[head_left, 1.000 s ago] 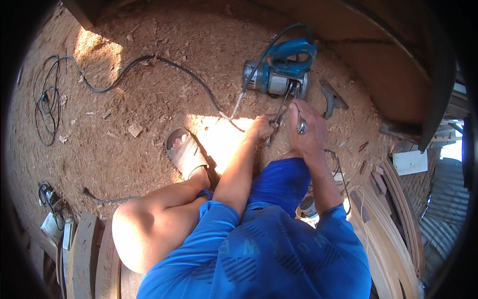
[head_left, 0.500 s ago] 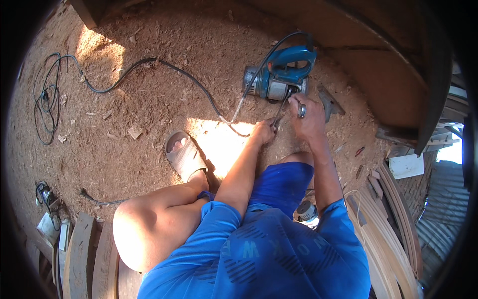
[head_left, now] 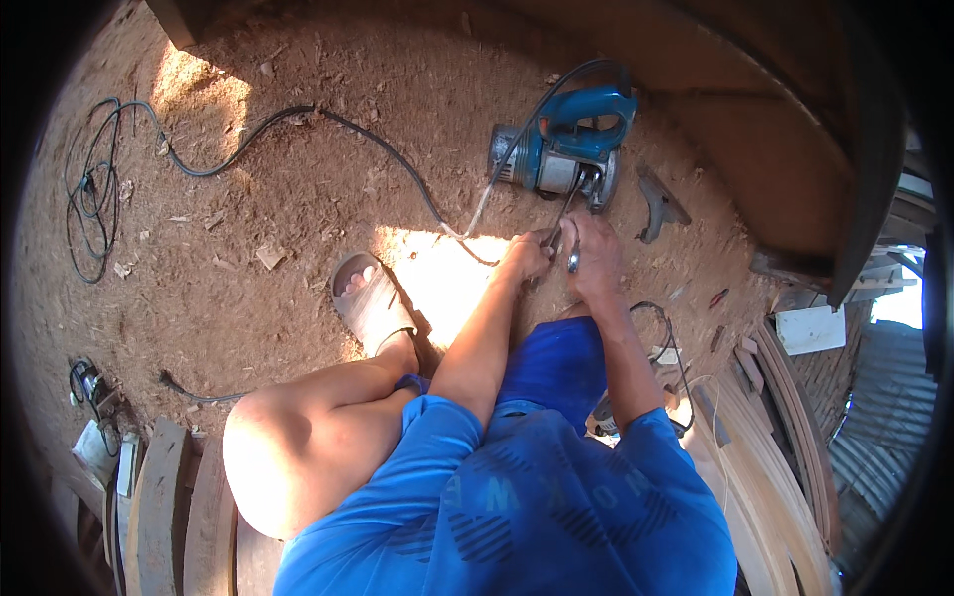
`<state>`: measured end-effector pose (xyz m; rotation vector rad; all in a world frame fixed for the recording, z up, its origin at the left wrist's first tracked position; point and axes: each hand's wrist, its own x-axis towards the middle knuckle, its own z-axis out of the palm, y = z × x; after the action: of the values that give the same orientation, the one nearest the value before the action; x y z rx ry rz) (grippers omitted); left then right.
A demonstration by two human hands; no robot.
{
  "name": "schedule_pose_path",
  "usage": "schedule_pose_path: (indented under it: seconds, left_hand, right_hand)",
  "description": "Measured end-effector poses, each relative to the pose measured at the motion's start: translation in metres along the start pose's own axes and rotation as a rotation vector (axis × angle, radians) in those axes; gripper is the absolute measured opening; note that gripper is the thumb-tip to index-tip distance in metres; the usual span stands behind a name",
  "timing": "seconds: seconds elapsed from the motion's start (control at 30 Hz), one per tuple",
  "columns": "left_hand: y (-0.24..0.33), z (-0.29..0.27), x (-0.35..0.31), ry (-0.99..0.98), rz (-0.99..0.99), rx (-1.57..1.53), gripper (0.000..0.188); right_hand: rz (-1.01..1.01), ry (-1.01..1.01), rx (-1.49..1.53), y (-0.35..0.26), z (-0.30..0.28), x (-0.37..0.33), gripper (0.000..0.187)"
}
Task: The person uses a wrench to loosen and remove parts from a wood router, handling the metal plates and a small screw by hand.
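A blue and silver router point(head_left: 566, 159) lies on its side on the dirt floor, its collet end toward me. From the collet a thin spanner point(head_left: 568, 202) reaches back to my left hand point(head_left: 527, 256), which is closed around its near end. My right hand point(head_left: 596, 253) is closed beside the left, just below the router. A shiny ring end of a second spanner point(head_left: 573, 262) sticks out of its grip; the rest of that spanner is hidden by the fingers. Both hands are close together, above my knee.
A black cord point(head_left: 378, 149) runs left from the router to a loose coil point(head_left: 91, 199). Right of the router lies a grey metal piece point(head_left: 656, 206). Curved wooden pieces point(head_left: 760, 477) are stacked at my right, more timber point(head_left: 164, 502) at lower left. A large brown panel point(head_left: 755, 149) stands at upper right.
My right hand has drawn back from the router's collet, toward me and slightly left, bringing its spanner nearer the left hand. The left hand has hardly moved. The router's collet area now shows.
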<state>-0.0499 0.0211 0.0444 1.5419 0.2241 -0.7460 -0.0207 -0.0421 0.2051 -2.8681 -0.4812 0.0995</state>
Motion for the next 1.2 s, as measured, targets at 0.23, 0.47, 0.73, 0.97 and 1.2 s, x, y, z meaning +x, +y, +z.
schedule_pose_path:
  seconds: [0.23,0.47,0.73,0.97,1.2]
  left_hand:
    - [-0.002,-0.007,-0.002,-0.030,-0.014,0.011,0.043]
    - [0.007,-0.007,-0.009,-0.072,-0.092,-0.064,0.049]
    - [0.009,-0.020,-0.020,-0.049,-0.038,0.024,0.045]
    - [0.033,-0.060,-0.031,-0.260,-0.088,0.061,0.043]
    - [-0.005,-0.051,-0.011,-0.392,-0.082,-0.384,0.037]
  right_hand:
    - [0.085,-0.142,0.039,-0.029,-0.040,0.033,0.008]
    - [0.194,-0.097,-0.021,-0.008,-0.043,0.083,0.023]
    - [0.210,-0.145,0.073,-0.018,-0.043,0.057,0.021]
    - [-0.101,0.162,0.139,0.005,0.001,0.000,0.010]
    - [0.066,0.026,0.109,-0.008,-0.003,0.001,0.015]
